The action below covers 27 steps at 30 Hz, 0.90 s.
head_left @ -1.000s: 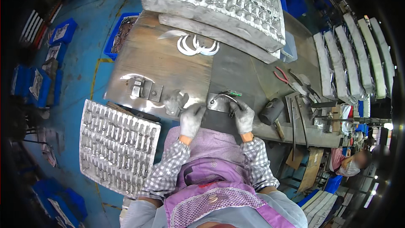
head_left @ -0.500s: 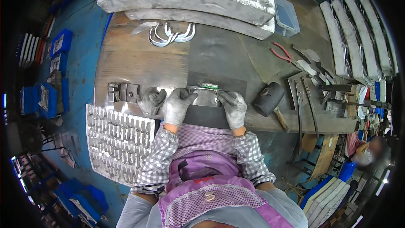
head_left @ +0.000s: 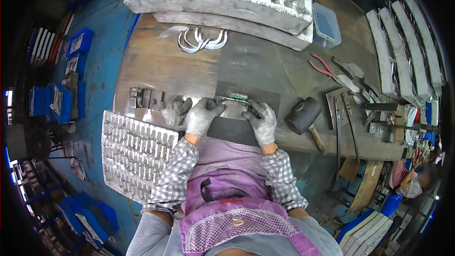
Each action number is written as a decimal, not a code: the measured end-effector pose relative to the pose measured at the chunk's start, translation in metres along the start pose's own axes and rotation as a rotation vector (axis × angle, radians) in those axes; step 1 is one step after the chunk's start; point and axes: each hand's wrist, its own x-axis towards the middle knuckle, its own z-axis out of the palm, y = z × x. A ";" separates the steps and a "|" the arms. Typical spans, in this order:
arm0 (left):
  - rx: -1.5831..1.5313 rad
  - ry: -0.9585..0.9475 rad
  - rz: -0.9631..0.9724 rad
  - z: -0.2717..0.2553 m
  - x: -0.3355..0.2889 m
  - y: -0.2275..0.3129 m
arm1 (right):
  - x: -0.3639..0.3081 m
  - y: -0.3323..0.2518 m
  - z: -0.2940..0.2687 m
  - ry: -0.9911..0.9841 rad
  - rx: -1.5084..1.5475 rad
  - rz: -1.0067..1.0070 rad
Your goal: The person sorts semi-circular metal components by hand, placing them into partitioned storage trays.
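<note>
My left hand [head_left: 201, 117] and my right hand [head_left: 262, 120], both in grey work gloves, are closed on the two ends of a thin, shiny curved metal handle [head_left: 233, 100]. It bows away from me between my fingers. Below it lies a dark, smooth metal block [head_left: 235, 112] on a black mat [head_left: 231, 130]. Just past the handle sits a small green and silver piece [head_left: 240, 96], too small to make out. A crumpled grey glove [head_left: 176, 109] lies beside my left hand. My fingertips partly hide the handle's ends.
A black mallet [head_left: 304, 115], red-handled pliers [head_left: 320, 65] and metal bars are at right. Curved handles [head_left: 201, 42] lie farther back. Foam trays of metal parts stand at the back [head_left: 222, 7] and left [head_left: 137, 156]. A dark metal fixture [head_left: 147, 99] sits left. One person is far right.
The whole view has shifted slightly as my head moved. Both hands keep their grip on the handle, which now shows its bow more clearly above the block.
</note>
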 end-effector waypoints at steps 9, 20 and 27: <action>0.099 0.174 0.267 0.031 -0.004 -0.052 | -0.010 -0.005 0.009 -0.081 -0.138 0.205; -0.212 0.365 -0.263 -0.085 -0.136 -0.251 | -0.078 -0.106 0.080 -0.407 -0.011 -0.024; 0.506 0.987 -0.859 -0.311 -0.267 -0.591 | -0.076 -0.079 0.085 -0.425 -0.068 0.038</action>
